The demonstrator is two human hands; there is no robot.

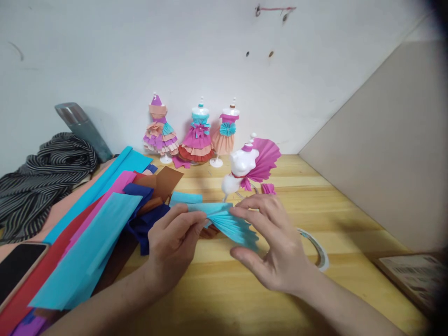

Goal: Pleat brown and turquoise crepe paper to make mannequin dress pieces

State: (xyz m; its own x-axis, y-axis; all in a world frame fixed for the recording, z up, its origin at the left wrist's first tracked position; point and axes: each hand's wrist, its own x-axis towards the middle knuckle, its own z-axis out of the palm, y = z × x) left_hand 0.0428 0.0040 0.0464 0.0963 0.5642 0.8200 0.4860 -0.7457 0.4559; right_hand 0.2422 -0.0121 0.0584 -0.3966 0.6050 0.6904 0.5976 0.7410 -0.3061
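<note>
My left hand (173, 240) pinches the gathered end of a turquoise crepe paper piece (233, 227) between thumb and fingers. The piece is pleated and spreads to the right like a fan, with a wavy outer edge. At its right side is my right hand (280, 242), thumb held apart from the fingers, fingertips at the paper's upper edge. Just behind stands a small white dress form (242, 161), tilted, with a red band at its waist. A pleated magenta paper fan (266, 160) is attached to its back. The dress form's base is hidden.
Several crepe paper sheets (94, 242) lie at left beside a phone (21, 268), striped cloth (45, 179) and bottle (84, 130). Three dressed forms (200, 135) stand along the wall. A tape roll (320, 249) lies right; a cardboard box (413, 280) sits at the right edge.
</note>
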